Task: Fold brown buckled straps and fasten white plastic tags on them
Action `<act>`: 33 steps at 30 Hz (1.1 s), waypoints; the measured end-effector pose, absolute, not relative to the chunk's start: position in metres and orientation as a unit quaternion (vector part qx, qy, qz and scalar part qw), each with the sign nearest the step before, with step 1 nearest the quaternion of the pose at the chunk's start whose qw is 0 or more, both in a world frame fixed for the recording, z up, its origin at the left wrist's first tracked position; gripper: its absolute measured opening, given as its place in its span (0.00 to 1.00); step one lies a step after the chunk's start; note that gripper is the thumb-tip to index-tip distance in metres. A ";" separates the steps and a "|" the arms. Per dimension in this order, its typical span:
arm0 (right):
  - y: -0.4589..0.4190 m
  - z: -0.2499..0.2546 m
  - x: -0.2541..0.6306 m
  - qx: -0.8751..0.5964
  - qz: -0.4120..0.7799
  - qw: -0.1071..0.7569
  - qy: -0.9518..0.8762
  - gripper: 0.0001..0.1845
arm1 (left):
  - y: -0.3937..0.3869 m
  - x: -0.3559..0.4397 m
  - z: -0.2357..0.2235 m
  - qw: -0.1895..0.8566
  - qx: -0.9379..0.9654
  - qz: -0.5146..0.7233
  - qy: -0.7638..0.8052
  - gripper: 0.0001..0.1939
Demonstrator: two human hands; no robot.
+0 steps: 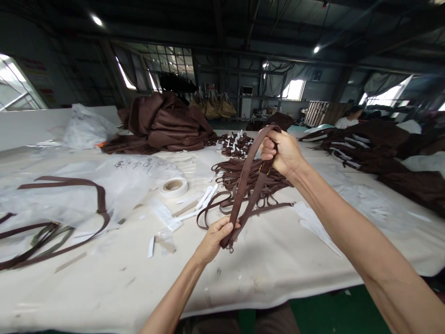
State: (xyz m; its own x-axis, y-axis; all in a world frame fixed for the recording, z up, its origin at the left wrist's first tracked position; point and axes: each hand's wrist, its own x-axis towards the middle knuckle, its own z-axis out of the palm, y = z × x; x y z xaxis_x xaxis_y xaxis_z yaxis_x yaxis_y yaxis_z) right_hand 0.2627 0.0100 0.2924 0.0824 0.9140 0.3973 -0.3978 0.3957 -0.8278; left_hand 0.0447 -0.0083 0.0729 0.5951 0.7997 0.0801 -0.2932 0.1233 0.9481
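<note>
A flat, dark-brown strap [245, 181], folded into a long, smooth loop, hangs at the centre between both hands. The right hand [283, 150], at one o'clock, curls its fingers around the top; the left hand [217, 236], towards seven, pinches the lower ends beside a metal clasp [230, 249]. At nine o'clock lies a round white roll [173, 193]; beyond it, clear, crinkled plastic [160, 169] bears black handwriting [130, 164] (only partly legible, perhaps "104").
</note>
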 end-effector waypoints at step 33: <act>-0.136 0.035 0.384 -0.620 0.114 0.203 -0.750 0.21 | -0.005 0.010 -0.007 0.080 0.945 0.139 0.286 0.17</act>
